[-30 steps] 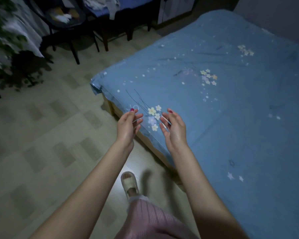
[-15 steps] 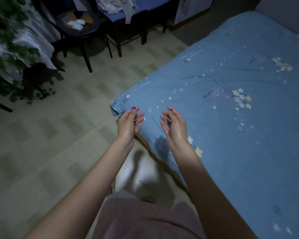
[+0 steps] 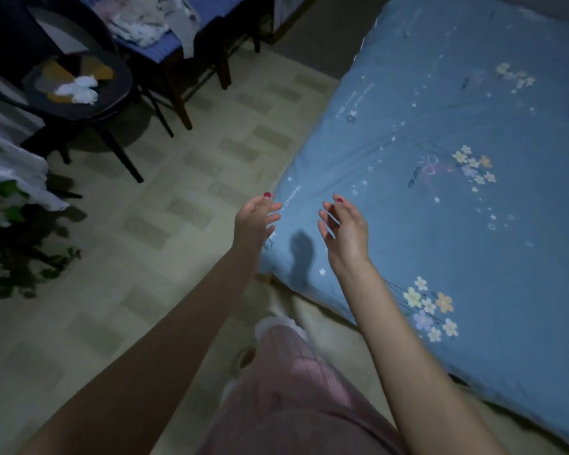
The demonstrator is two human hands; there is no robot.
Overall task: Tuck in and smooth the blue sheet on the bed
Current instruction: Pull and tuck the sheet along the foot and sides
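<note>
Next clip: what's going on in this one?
A person stands at the corner of a bed covered by a blue sheet with flower prints. Both arms reach toward that corner. The left hand and right hand are open, fingers relaxed, holding nothing; whether either touches the sheet is unclear. The sheet lies fairly flat, with light creases near the edge.
</note>
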